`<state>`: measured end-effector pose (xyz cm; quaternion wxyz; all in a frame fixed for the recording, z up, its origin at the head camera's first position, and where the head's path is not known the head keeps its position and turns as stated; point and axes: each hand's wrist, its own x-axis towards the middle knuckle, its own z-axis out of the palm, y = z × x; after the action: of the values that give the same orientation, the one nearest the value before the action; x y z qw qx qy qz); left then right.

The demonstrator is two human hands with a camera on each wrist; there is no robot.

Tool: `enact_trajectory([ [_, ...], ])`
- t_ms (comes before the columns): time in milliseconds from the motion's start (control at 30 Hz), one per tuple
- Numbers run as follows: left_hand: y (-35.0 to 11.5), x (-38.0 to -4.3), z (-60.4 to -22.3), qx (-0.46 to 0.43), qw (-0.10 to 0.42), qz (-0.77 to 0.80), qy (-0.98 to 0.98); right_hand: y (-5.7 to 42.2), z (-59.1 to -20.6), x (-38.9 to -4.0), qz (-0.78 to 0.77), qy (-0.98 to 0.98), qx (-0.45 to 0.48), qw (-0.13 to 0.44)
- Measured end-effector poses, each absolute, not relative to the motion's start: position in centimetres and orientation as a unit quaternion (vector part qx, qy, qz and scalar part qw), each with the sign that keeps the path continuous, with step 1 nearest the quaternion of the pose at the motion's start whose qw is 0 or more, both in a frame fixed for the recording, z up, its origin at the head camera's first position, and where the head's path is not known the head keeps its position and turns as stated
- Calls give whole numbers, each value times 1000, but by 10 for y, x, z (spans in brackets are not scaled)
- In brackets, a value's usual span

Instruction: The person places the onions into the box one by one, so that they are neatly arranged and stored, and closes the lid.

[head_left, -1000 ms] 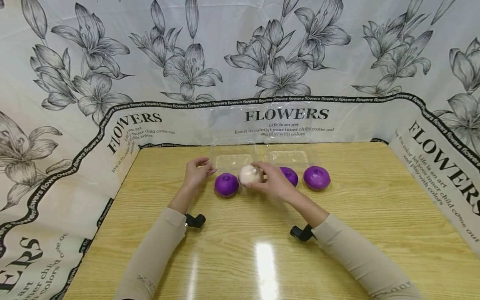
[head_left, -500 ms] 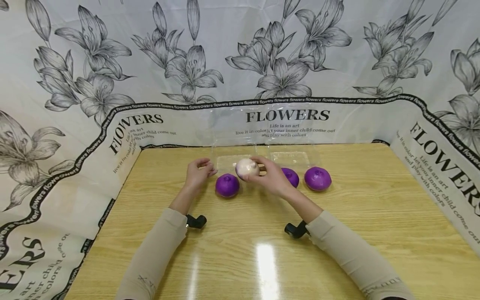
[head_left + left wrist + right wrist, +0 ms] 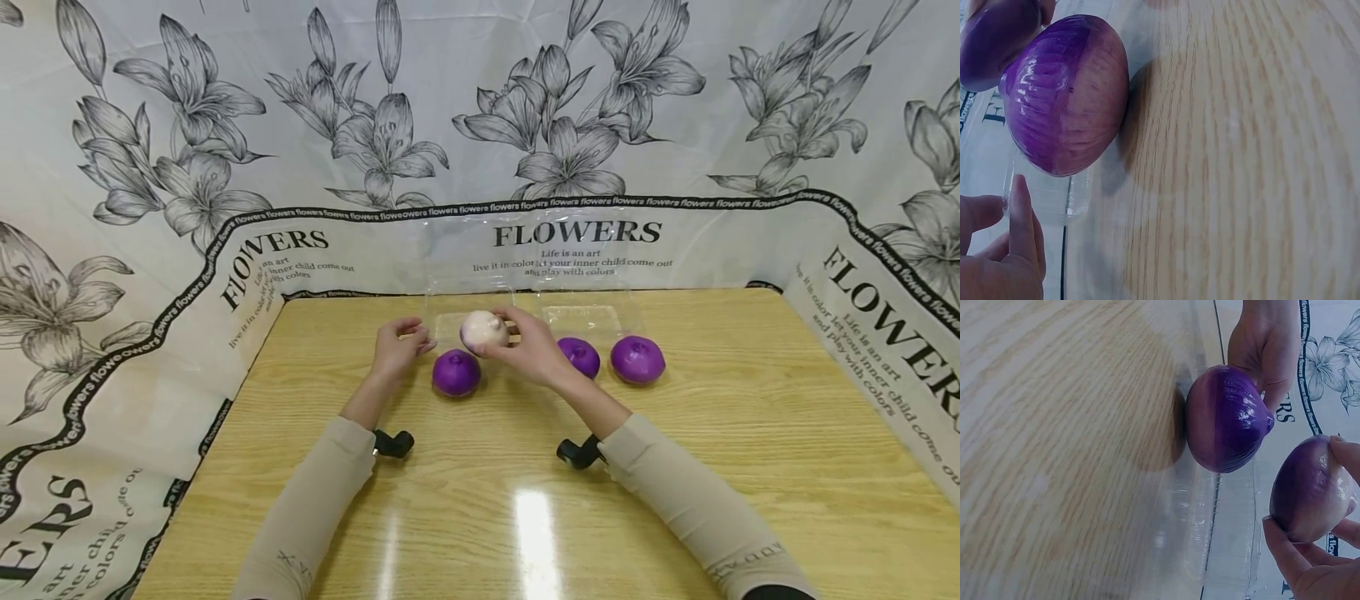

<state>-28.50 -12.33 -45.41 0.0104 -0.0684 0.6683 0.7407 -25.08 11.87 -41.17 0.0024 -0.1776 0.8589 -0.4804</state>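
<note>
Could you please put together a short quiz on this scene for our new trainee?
1. Multiple choice. Which hand holds the white-and-purple onion? A) Left. B) Right. C) Neither.

2. Count. Besides that one, how many other onions stand on the table?

3. True or false. In the head view, the left hand is nearer the left clear container than the right clear container.

Key:
1. B: it sits in the grip of the right hand.
2. Three, one of them partly hidden behind the right wrist.
3. True.
</note>
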Motion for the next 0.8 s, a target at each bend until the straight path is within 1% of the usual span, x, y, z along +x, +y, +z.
enact_trajectory([
  [333, -122, -286, -453, -71, 13, 739, 670, 116, -416, -265, -488, 857, -165, 3],
  [800, -123, -285, -450, -77, 12, 739, 669, 110, -416, -282, -469, 864, -180, -14],
])
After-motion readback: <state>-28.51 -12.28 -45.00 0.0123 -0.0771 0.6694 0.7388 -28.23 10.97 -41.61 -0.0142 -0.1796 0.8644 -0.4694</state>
